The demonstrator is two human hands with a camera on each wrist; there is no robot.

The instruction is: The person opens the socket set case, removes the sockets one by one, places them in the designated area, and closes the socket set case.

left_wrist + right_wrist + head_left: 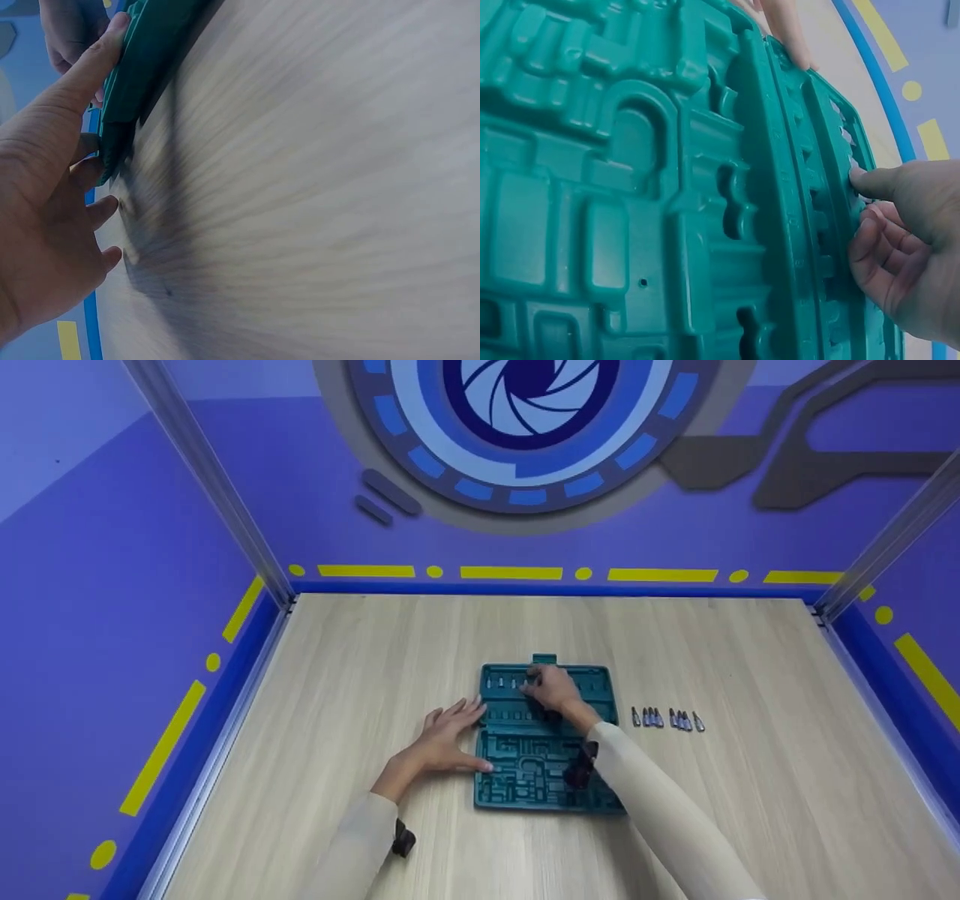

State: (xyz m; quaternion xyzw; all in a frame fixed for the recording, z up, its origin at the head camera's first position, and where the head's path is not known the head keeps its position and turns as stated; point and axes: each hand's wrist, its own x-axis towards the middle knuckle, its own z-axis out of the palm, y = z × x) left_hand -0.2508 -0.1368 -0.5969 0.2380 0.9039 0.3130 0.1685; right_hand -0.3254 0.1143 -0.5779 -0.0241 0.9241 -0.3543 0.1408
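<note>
A green plastic case [536,804] lies unfolded on the table, with moulded recesses in its near half. Several small metal screwdriver bits [502,682] sit in the slots along its far row. My right hand [555,688] is over that row; in the right wrist view its thumb and curled fingers [870,259] pinch a small shiny bit, mostly hidden, at a slot. My left hand [446,739] is spread at the case's left side, thumb on the near half's edge and fingertips by the far half. The left wrist view shows that thumb [101,60] against the green rim.
Right of the case, several loose bits [652,718] lie in a row on the wooden table [750,795]. Blue-purple panels [247,510] with metal corner posts stand along the table's back and sides. Dark wrist devices [403,838] are strapped to both sleeves.
</note>
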